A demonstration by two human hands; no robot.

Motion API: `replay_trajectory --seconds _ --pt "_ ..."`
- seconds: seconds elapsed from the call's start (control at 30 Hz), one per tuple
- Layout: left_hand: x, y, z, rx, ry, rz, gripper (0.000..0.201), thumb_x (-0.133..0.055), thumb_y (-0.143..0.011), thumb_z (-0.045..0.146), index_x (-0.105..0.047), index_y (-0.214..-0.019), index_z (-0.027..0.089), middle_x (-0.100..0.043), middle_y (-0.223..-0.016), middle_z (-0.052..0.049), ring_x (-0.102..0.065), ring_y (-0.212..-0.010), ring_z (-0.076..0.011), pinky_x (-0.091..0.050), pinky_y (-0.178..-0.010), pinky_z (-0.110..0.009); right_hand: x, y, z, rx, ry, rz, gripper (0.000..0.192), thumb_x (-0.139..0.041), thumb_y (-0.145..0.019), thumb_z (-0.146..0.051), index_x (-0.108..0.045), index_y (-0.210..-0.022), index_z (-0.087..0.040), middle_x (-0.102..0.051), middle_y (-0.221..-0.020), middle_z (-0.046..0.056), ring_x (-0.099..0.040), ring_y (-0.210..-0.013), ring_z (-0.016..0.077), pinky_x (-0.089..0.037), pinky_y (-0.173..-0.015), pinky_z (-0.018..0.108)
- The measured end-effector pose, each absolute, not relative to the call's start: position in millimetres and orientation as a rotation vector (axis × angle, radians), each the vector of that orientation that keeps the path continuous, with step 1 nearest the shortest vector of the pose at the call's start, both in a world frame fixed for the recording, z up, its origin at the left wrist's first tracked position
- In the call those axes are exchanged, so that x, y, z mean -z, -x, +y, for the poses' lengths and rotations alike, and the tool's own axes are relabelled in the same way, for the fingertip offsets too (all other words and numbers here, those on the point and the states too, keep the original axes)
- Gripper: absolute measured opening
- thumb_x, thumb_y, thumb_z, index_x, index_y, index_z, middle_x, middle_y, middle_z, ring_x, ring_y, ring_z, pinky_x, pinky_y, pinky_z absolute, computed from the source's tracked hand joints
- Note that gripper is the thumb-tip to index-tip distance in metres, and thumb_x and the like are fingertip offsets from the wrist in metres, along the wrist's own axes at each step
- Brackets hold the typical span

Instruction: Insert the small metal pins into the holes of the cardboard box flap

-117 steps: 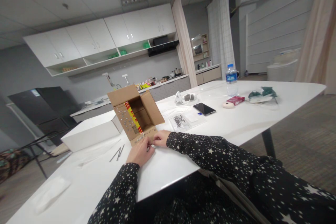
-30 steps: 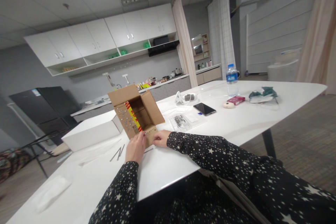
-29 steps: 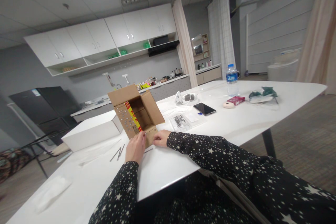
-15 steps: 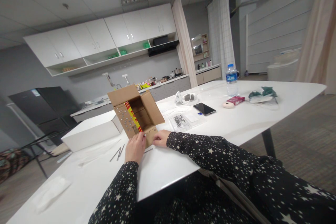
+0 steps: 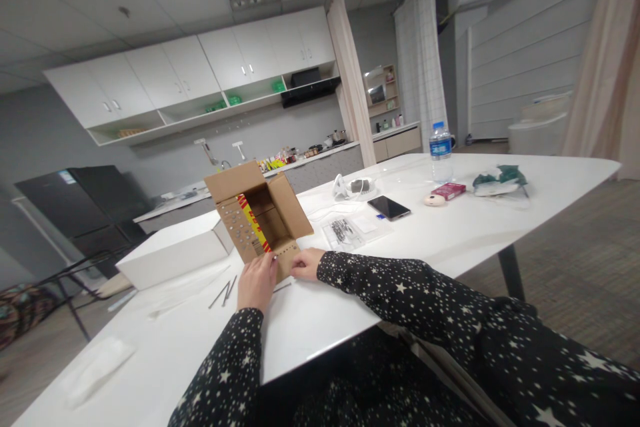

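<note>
Both hands' fingers (image 5: 271, 263) pinch the cardboard box's (image 5: 260, 217) front flap between them.

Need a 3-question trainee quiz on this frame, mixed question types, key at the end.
1. True or false: the cardboard box lies on its side with its flaps open toward the person.
2. Which hand holds a small metal pin at the box's lower flap? A) left hand B) right hand
3. What dark flat item lies on the table between the clear plastic bag and the water bottle?

Key:
1. True.
2. A. The fingers pinch the pin against the flap, while the right hand rests on the flap's edge.
3. A phone, face up.
</note>
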State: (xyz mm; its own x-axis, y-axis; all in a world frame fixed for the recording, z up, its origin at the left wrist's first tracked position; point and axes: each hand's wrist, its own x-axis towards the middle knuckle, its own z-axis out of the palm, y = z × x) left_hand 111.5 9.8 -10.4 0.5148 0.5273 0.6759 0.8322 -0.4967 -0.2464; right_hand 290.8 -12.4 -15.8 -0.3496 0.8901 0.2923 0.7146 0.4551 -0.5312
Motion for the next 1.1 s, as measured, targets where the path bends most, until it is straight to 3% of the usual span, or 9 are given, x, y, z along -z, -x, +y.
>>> replay_trajectory --seconds 1.1 --pt "13.7 -115.1 13.7 0.686 2.189 -1.122 0.027 -0.031 -0.09 0.028 -0.057 -0.095 0.018 -0.065 -0.079 -0.006 -0.059 -0.08 -0.0195 -0.039 -0.073 -0.031 17.6 -290.4 -13.5 -0.406 1.322 -2.115 0.02 -0.057 -0.074 -0.03 -0.071 -0.079 -0.016 -0.061 -0.064 0.0 -0.049 -0.059 0.0102 -0.034 -0.054 0.02"
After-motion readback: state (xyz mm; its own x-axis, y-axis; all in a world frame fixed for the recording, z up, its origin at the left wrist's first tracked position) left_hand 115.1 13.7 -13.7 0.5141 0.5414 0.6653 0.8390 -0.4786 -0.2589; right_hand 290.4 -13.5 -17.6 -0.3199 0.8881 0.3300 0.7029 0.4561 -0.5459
